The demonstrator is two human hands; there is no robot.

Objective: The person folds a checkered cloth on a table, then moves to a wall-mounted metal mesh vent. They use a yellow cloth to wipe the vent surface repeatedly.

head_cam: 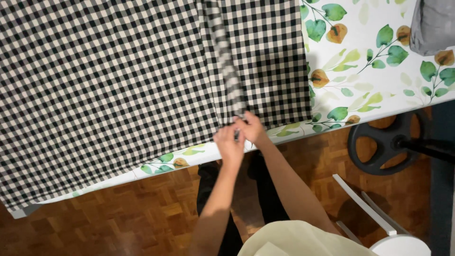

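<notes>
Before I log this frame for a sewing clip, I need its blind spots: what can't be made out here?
- Head view: what the left hand and right hand pinch at the checked cloth edge; the fingers cover it.
- The cloth's full spread; the top and left frame edges cut it.
- The grey item top right; the frame crops it.
- The table surface under the cloth.

Evenly lit from above, soft and indoor. Faint shadow on the checked cloth beside its fold. Slightly soft focus, no glare.
</notes>
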